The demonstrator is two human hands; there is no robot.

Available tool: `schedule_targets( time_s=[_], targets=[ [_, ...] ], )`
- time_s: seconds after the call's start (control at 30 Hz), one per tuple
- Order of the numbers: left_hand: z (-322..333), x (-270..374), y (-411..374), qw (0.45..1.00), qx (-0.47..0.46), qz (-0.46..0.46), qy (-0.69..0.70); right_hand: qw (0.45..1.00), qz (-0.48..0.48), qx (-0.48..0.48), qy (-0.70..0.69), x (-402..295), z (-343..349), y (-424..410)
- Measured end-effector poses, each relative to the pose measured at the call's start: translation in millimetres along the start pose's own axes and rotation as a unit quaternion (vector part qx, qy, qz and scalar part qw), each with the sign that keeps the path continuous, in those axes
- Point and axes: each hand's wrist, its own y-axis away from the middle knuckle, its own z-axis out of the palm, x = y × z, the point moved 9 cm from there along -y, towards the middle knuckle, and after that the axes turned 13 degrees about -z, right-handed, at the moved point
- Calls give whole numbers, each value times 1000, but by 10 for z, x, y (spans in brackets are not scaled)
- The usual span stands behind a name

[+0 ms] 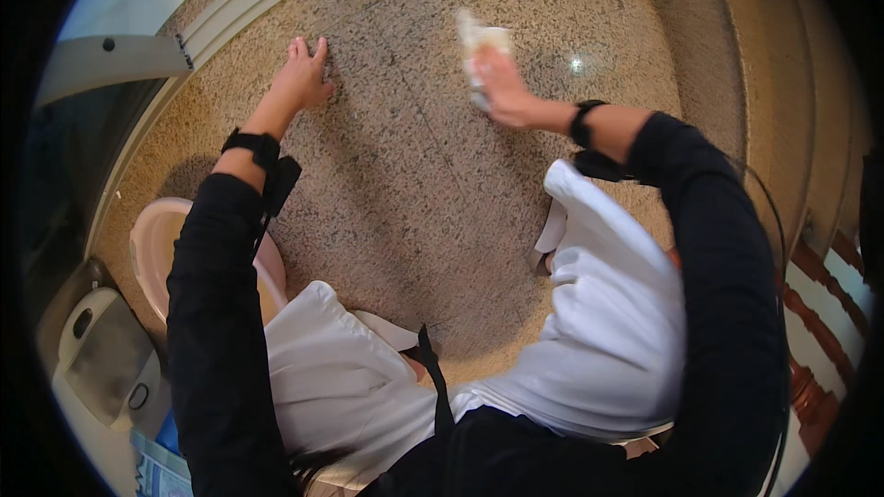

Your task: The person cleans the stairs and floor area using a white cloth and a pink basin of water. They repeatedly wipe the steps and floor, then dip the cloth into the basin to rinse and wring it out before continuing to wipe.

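My right hand (503, 86) presses a white cloth (489, 36) onto the speckled granite floor (407, 152); hand and cloth are blurred by motion. Over at the left, my left hand (306, 77) rests on the same floor with its fingers apart and nothing in it. Behind my left forearm stands a pink plastic basin (160, 219), partly hidden by the black sleeve. What the basin holds is hard to make out.
Stone steps (704, 48) rise along the right side, with reddish-brown wooden balusters (829, 283) below them. A metal door track (255, 0) borders the floor at upper left, beside a door edge (114, 67). A grey-white container (110, 355) stands at lower left.
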Motion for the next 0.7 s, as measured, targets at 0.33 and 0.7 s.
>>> schedule_targets(
  time_s=[0.33,0.7],
  targets=[
    [-77,93,-209,996,-36,21,-74,996,-20,77,39,-1934,688,-810],
    [17,144,25,996,-90,-9,-19,985,-72,115,106,-1354,521,-631]
  ],
)
